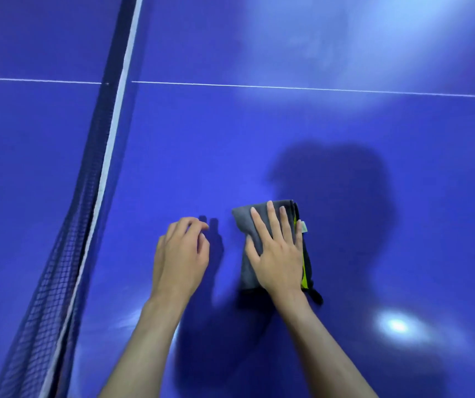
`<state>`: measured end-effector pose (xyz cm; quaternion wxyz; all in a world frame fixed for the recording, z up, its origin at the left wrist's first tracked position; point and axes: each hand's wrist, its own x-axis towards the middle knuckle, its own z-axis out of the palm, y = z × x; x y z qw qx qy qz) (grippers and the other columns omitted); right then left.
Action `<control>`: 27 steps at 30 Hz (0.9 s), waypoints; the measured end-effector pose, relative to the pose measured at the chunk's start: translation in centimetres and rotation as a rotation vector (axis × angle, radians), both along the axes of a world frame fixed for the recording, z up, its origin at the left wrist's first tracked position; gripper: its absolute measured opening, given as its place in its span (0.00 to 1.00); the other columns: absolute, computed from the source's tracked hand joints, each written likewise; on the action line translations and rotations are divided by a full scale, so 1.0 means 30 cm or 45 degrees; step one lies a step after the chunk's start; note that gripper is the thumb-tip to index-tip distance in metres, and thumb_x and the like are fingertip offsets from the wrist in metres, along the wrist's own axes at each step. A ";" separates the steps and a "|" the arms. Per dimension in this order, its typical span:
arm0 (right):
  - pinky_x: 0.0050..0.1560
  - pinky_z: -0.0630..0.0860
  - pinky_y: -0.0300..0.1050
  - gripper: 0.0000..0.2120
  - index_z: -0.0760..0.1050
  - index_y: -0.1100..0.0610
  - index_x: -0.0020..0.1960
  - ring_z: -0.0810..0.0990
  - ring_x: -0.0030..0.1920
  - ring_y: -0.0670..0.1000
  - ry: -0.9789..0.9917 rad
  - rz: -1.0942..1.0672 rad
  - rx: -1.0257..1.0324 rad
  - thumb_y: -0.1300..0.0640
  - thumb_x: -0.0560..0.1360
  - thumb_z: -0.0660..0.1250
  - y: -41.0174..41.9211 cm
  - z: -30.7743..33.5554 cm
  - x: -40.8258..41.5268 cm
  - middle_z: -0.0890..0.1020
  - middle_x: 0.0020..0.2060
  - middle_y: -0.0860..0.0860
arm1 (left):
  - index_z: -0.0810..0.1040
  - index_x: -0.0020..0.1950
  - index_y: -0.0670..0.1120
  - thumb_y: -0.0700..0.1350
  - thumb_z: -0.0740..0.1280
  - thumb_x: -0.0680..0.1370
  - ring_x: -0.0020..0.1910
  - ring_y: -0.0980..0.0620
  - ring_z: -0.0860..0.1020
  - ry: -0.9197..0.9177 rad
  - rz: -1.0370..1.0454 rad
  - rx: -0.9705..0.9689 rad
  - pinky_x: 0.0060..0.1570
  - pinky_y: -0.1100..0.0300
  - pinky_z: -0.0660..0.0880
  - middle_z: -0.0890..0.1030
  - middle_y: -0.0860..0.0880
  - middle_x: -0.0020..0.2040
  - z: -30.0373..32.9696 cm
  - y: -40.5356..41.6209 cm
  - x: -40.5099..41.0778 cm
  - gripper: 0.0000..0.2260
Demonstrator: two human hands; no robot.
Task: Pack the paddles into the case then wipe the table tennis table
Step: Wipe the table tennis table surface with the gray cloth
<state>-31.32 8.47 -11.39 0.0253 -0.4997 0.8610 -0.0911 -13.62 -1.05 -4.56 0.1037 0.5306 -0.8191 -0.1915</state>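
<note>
Both my forearms reach in from the bottom over the blue table tennis desk (288, 133). Nearest me there's a bright glare spot (396, 326) on the surface off to my right, and my own shadow spreads dark across the blue around my arms.

My right hand (277, 254) lies flat on a folded grey microfibre cloth (249, 225), fingers (272, 218) spread wide and pressing it down onto the desk, not gripping it. The cloth has a lime-green edge (305, 271) along its right side, a small white tag near my little finger and a black loop sticking out by my wrist.

My left hand (180, 259) is just beside the cloth on its left, not touching it, holding nothing. Its fingers are loosely curled with the tips about at the surface; can't tell if they actually touch.

Further left the dark net (66, 254) with its white top tape runs diagonally away from me. Beyond my hands the thin white centre line (288, 87) crosses the desk, and past that the surface shines pale.

No paddles or case in view.
</note>
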 end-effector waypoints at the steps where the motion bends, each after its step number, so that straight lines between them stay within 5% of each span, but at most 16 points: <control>1: 0.80 0.54 0.62 0.29 0.62 0.41 0.81 0.54 0.83 0.51 0.006 -0.024 -0.001 0.41 0.81 0.59 0.029 0.002 -0.060 0.58 0.83 0.47 | 0.81 0.57 0.48 0.39 0.67 0.79 0.56 0.47 0.78 0.004 -0.013 -0.001 0.51 0.48 0.75 0.80 0.53 0.57 -0.005 0.022 -0.053 0.08; 17: 0.80 0.56 0.63 0.30 0.63 0.43 0.81 0.60 0.81 0.54 0.099 -0.363 -0.066 0.42 0.80 0.58 0.470 0.000 -0.908 0.62 0.82 0.48 | 0.83 0.57 0.48 0.38 0.69 0.78 0.61 0.48 0.77 -0.019 -0.231 0.043 0.56 0.50 0.74 0.80 0.52 0.59 -0.020 0.242 -0.682 0.10; 27: 0.80 0.51 0.67 0.31 0.57 0.47 0.84 0.55 0.83 0.56 0.139 -0.402 0.051 0.42 0.82 0.52 0.345 -0.020 -0.800 0.57 0.83 0.50 | 0.82 0.58 0.48 0.38 0.69 0.78 0.61 0.49 0.76 -0.068 -0.182 0.009 0.55 0.50 0.73 0.80 0.52 0.58 0.030 0.122 -0.540 0.10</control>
